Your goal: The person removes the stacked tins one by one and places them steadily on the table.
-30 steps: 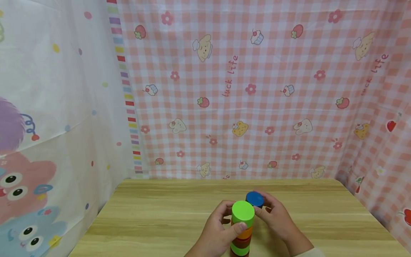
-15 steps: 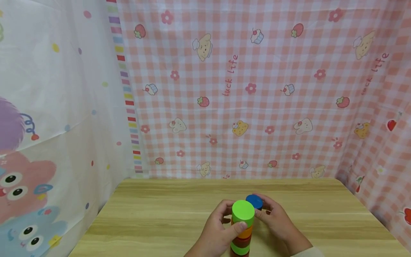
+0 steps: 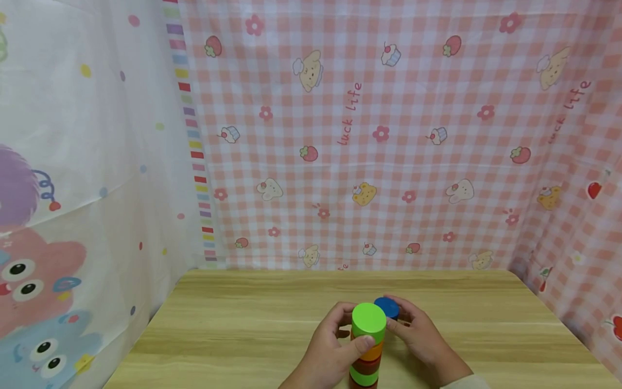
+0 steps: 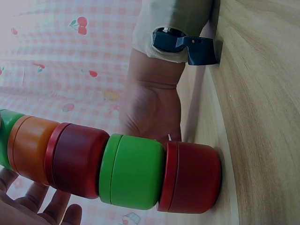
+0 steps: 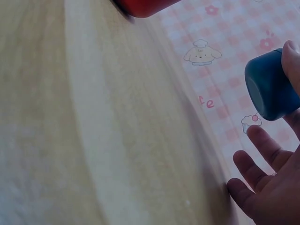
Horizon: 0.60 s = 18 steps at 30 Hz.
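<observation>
A tower of small round lidded canisters stands upright on the table: a green canister (image 3: 369, 320) on top, then an orange canister (image 3: 371, 352), a dark red canister (image 4: 79, 159), another green canister (image 4: 133, 171) and a red canister (image 4: 192, 178) at the bottom. My left hand (image 3: 330, 348) grips the tower near its top, thumb in front and fingers behind. Just beyond it, my right hand (image 3: 418, 332) pinches a blue canister (image 3: 386, 308) between thumb and forefinger. In the right wrist view that blue canister (image 5: 272, 84) is held above the table, the other fingers spread below.
The wooden table (image 3: 252, 324) reaches back to a pink checked curtain (image 3: 340, 162). A white curtain with cartoon figures (image 3: 97, 162) hangs at the left. A dark device is strapped on the right wrist (image 4: 185, 44).
My right hand has lowered a little with the blue canister, which sits slightly lower behind the tower. The left hand and the tower have stayed in place.
</observation>
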{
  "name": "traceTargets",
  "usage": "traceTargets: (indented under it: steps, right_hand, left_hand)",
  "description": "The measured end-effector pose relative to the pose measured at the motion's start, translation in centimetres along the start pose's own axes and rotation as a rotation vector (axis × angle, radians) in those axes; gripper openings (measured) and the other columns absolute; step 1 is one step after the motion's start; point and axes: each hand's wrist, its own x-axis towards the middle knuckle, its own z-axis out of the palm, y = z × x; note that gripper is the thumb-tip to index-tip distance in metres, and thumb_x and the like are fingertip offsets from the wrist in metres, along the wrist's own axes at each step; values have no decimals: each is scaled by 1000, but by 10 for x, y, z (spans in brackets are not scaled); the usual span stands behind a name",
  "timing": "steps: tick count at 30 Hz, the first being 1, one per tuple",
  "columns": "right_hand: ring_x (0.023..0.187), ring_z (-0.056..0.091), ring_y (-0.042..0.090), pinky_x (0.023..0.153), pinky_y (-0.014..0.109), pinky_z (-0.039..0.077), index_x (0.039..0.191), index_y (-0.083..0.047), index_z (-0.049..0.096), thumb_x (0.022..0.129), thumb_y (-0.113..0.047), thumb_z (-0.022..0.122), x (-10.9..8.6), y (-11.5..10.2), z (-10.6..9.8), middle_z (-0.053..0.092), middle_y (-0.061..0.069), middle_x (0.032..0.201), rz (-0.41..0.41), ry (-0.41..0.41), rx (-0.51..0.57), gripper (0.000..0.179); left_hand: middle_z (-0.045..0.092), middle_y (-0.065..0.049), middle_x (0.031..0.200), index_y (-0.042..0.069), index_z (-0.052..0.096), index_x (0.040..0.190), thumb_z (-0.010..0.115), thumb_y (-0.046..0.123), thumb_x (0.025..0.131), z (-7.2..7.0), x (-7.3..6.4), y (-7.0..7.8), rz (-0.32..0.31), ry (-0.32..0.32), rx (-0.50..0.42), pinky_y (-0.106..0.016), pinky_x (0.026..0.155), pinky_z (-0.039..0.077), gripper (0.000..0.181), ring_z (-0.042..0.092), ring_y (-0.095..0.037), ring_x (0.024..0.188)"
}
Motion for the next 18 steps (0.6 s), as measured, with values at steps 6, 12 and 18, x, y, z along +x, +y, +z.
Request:
traceTargets:
  steps: [6, 12, 18]
  right_hand:
    - [118, 63, 27, 93, 35, 55, 153, -7, 52, 102, -18, 70, 2, 4, 0, 65, 17, 140, 13, -13, -6, 55]
    - [125, 63, 29, 106, 49, 53, 153, -7, 53, 101, -19, 71, 1, 6, 1, 63, 16, 144, 19, -29, -22, 56]
    - [123, 63, 27, 106, 53, 51, 150, -7, 56, 99, -24, 75, 2, 6, 3, 64, 13, 142, 47, -31, -58, 57]
  left_hand:
    - [65, 2, 131, 23, 60, 133, 75, 32, 99, 0, 1, 0, -3, -4, -8, -44, 100, 38, 38, 54, -21, 125]
    - [66, 2, 129, 23, 61, 132, 76, 32, 99, 0, 0, 0, -1, 0, -8, -47, 102, 38, 37, 55, -22, 125]
    - [65, 1, 129, 23, 61, 132, 75, 32, 99, -1, 0, 1, -7, 0, -12, -47, 102, 38, 37, 54, -22, 125]
